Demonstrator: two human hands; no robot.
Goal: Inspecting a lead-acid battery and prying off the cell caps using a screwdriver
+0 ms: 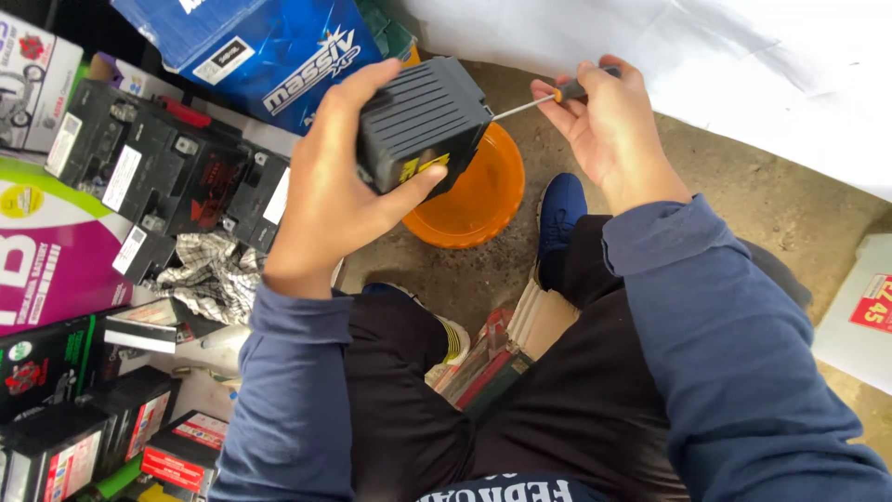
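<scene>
My left hand [330, 186] grips a small black ribbed battery [420, 119], tipped on its side above an orange bowl [478, 200] on the concrete floor. A yellow sticker shows on the battery's lower face. In my right hand [604, 125] is a screwdriver [548, 97] with a dark and orange handle. Its thin metal shaft points left and its tip touches the battery's right edge. Both arms wear dark blue sleeves. My knees in black trousers fill the lower middle of the view.
Several black batteries [163, 172] sit at the left beside a checked rag [214, 270] and coloured cartons [51, 251]. A blue carton [269, 46] lies at the top. A white sheet [725, 65] covers the upper right. A white canister [859, 311] stands at the right edge.
</scene>
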